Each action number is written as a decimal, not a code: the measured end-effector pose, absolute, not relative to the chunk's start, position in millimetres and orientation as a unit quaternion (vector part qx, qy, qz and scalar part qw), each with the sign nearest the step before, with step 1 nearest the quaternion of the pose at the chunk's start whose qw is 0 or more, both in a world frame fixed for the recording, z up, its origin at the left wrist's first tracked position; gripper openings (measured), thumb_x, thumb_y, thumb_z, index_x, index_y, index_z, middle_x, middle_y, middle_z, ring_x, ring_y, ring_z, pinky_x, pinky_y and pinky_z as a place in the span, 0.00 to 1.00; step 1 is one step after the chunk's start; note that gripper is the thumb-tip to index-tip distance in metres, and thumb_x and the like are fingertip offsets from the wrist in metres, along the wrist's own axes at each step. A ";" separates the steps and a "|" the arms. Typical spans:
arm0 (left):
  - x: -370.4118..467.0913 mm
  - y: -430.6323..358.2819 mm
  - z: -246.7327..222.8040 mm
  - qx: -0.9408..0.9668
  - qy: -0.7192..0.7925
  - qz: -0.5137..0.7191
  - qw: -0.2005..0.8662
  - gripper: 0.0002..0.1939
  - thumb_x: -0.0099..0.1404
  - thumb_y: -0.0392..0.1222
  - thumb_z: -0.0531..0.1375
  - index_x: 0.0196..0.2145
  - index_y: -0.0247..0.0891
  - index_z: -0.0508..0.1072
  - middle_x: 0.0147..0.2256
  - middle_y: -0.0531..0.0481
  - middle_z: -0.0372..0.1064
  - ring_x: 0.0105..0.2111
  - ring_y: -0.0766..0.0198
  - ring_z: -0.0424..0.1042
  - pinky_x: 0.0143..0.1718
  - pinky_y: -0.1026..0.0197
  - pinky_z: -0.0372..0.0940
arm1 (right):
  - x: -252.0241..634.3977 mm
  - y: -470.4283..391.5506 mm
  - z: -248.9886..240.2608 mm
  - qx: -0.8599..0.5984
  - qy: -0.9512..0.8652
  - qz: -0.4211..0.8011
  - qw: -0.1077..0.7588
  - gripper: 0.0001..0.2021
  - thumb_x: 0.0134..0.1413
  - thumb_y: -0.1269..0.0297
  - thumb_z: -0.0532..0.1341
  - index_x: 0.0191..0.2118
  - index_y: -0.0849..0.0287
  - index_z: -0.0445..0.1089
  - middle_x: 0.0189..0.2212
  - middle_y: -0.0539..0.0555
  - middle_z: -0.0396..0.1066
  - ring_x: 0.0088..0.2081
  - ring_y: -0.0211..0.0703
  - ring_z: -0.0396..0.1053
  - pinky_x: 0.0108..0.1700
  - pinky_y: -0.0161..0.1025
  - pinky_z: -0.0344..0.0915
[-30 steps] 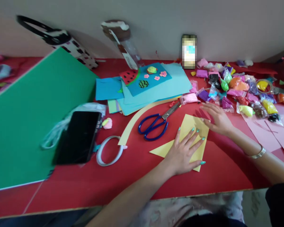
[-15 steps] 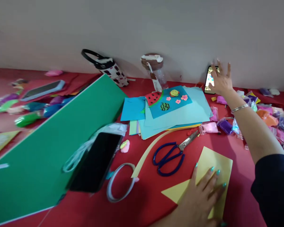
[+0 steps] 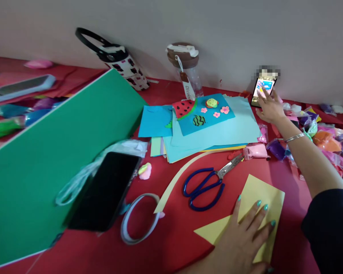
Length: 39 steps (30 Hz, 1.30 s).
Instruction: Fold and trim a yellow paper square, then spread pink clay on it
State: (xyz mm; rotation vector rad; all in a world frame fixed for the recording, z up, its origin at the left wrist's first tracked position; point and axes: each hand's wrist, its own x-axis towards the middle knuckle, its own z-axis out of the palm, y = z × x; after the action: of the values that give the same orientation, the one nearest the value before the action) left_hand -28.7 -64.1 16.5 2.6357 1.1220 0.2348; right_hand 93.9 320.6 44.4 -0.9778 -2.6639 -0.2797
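Observation:
My left hand (image 3: 242,236) lies with its fingers spread on a folded yellow paper (image 3: 264,194) at the lower right. At the upper right, my right hand (image 3: 270,106) touches a lit phone (image 3: 263,88) that leans against the wall, its fingers apart over the screen. Blue-handled scissors (image 3: 203,189) lie open to the left of the yellow paper. Beyond them, a blue card (image 3: 210,127) with a clay watermelon slice (image 3: 184,109) and small pink flowers rests on light blue sheets (image 3: 240,121).
A green board (image 3: 45,167) slants across the left. A dark phone (image 3: 107,190), a tape roll (image 3: 124,224) and a curved paper strip (image 3: 174,182) lie near the middle. Two bottles, one patterned (image 3: 131,72) and one clear (image 3: 193,78), stand behind. Clay packets (image 3: 328,140) crowd the right.
The phone by the wall has tilted and shows a different picture, with my right hand now lower on it. The view has shifted slightly. My left hand stays on the yellow paper.

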 end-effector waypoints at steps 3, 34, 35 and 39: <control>-28.4 -64.3 15.0 0.910 0.386 0.087 0.125 0.35 0.70 0.64 0.37 0.66 0.41 0.55 0.67 0.42 0.48 0.68 0.50 0.41 0.62 0.37 0.44 | 105.5 319.0 39.3 -0.342 -0.928 -0.077 0.127 0.13 0.55 0.61 0.54 0.37 0.60 0.74 0.43 0.65 0.75 0.58 0.62 0.64 0.59 0.66 0.56; -26.7 -67.2 14.0 0.901 0.397 0.043 0.167 0.36 0.68 0.64 0.47 0.66 0.41 0.53 0.68 0.43 0.45 0.69 0.48 0.35 0.65 0.31 0.33 | 107.9 378.5 7.2 -0.587 -0.736 0.169 0.294 0.32 0.35 0.54 0.73 0.49 0.64 0.71 0.43 0.62 0.74 0.44 0.56 0.73 0.48 0.51 0.71; -26.8 -66.6 16.0 0.900 0.397 0.041 0.173 0.36 0.68 0.64 0.47 0.66 0.40 0.53 0.68 0.42 0.47 0.69 0.48 0.36 0.65 0.31 0.33 | 107.7 378.4 7.4 -0.587 -0.737 0.167 0.291 0.32 0.35 0.55 0.73 0.49 0.65 0.71 0.43 0.62 0.74 0.44 0.55 0.73 0.48 0.50 0.70; -27.7 -65.7 20.1 0.899 0.393 0.044 0.188 0.34 0.70 0.62 0.42 0.66 0.39 0.53 0.67 0.41 0.48 0.69 0.50 0.37 0.64 0.31 0.30 | 106.5 374.7 9.9 -0.592 -0.738 0.156 0.284 0.30 0.37 0.54 0.72 0.48 0.65 0.72 0.43 0.62 0.74 0.45 0.57 0.72 0.49 0.51 0.69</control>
State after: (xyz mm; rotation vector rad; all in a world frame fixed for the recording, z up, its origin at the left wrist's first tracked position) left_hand -27.7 -65.7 20.1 2.5282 1.1063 0.1241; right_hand 106.5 374.7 9.9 -1.5828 -1.9754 0.4186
